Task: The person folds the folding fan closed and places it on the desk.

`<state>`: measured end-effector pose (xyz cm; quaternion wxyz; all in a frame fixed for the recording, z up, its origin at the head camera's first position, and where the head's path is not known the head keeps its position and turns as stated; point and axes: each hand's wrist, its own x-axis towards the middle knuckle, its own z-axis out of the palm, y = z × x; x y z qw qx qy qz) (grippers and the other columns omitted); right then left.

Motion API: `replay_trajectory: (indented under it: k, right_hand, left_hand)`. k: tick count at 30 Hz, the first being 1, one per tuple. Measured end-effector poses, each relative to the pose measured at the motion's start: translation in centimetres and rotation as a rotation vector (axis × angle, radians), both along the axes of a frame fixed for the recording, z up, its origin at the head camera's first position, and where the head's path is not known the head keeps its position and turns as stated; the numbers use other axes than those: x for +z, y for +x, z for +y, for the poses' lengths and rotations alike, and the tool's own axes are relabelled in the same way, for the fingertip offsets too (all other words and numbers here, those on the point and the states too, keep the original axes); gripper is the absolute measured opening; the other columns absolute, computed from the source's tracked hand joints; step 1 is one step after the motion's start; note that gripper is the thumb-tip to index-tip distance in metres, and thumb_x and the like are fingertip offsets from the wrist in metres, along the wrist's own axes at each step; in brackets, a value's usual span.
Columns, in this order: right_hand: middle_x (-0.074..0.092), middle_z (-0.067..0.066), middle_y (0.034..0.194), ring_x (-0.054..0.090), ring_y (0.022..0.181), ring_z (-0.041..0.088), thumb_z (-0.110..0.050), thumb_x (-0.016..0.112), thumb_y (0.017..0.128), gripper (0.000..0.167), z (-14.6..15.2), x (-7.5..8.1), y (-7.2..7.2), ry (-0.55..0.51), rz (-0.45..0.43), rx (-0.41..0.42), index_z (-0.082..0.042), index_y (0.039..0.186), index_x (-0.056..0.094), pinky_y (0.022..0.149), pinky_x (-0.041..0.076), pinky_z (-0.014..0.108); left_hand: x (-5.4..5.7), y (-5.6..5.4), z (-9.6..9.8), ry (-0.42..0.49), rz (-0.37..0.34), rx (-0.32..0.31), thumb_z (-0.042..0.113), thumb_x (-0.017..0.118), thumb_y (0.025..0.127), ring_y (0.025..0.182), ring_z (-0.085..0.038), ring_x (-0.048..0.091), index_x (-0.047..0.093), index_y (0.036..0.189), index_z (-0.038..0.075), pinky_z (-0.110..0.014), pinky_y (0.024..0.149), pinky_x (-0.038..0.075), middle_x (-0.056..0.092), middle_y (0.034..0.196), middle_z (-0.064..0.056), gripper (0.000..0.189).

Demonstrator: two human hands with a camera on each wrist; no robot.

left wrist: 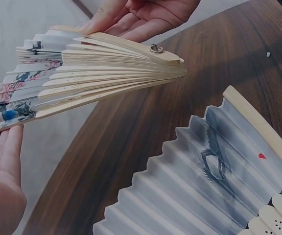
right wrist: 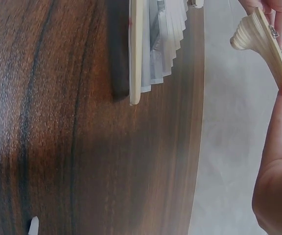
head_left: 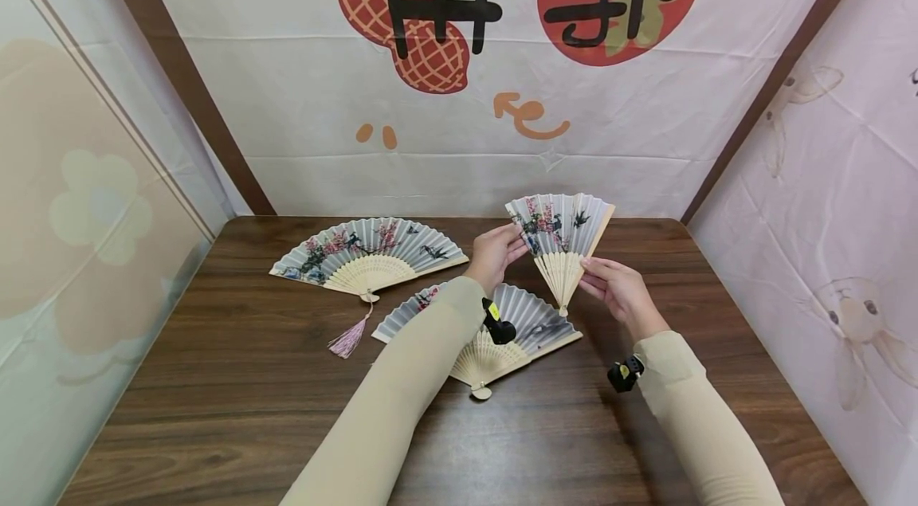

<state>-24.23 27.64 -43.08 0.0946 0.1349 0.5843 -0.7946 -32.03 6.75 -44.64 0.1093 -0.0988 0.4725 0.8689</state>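
Observation:
Both hands hold a partly spread folding fan (head_left: 562,231) above the back right of the table. It has pale pleats with pink blossoms and a bird, and light wooden ribs. My left hand (head_left: 496,255) pinches its left edge, and my right hand (head_left: 618,292) pinches the right guard stick. In the left wrist view, a metal pivot (left wrist: 156,48) shows at the ribs' narrow end. Below lies a second, widely spread fan (head_left: 538,315), partly hidden by my left forearm. A third spread fan (head_left: 387,247) with a pink tassel (head_left: 349,339) lies at the back left.
The fans are above or on a dark wood-grain table (head_left: 237,386). A printed white cloth (head_left: 301,107) hangs behind its back edge, and more printed cloth stands at both sides. A small white bit (right wrist: 34,226) lies on the table in the right wrist view.

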Motion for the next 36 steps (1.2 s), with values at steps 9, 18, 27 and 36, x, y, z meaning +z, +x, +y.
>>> replay_trajectory:
  k: [9, 18, 27, 36]
  right_hand:
    - [0.075, -0.008, 0.084, 0.071, 0.080, 0.005, -0.008, 0.055, 0.101, 0.028, -0.19, -0.30, -0.06, 0.006, 0.006, 0.034, -0.020, 0.084, 0.073, 0.079, 0.062, 0.021]
    - [0.075, -0.006, 0.086, 0.072, 0.082, 0.006, -0.009, 0.053, 0.103, 0.027, -0.37, -0.62, -0.06, -0.021, 0.004, 0.052, -0.019, 0.088, 0.073, 0.078, 0.062, 0.021]
    - [0.075, -0.006, 0.086, 0.072, 0.081, 0.005, -0.007, 0.053, 0.102, 0.026, -0.43, -0.75, -0.13, -0.038, 0.021, 0.066, -0.017, 0.088, 0.072, 0.077, 0.062, 0.020]
    - [0.075, -0.006, 0.086, 0.071, 0.081, 0.006, -0.007, 0.054, 0.102, 0.026, -0.76, -0.60, -0.21, -0.028, 0.019, 0.058, -0.017, 0.087, 0.073, 0.077, 0.062, 0.020]
  left_hand:
    - [0.28, 0.20, -0.04, -0.007, 0.006, -0.017, 0.002, 0.060, 0.098, 0.088, -0.018, 0.067, 0.061, 0.126, -0.010, -0.041, 0.101, 0.055, 0.070, 0.106, -0.015, 0.031]
    - [0.25, 0.16, -0.06, -0.021, 0.000, -0.027, 0.003, 0.060, 0.097, 0.085, -0.016, 0.066, 0.062, 0.126, -0.009, -0.041, 0.100, 0.056, 0.070, 0.100, -0.011, 0.031]
    - [0.26, 0.18, -0.19, -0.038, 0.006, -0.031, 0.004, 0.060, 0.098, 0.088, -0.016, 0.066, 0.062, 0.125, -0.009, -0.040, 0.100, 0.056, 0.071, 0.108, -0.015, 0.030]
    - [0.39, 0.07, -0.19, -0.045, 0.026, -0.044, 0.003, 0.060, 0.097, 0.093, -0.020, 0.067, 0.062, 0.126, -0.009, -0.039, 0.099, 0.057, 0.067, 0.122, -0.023, 0.031]
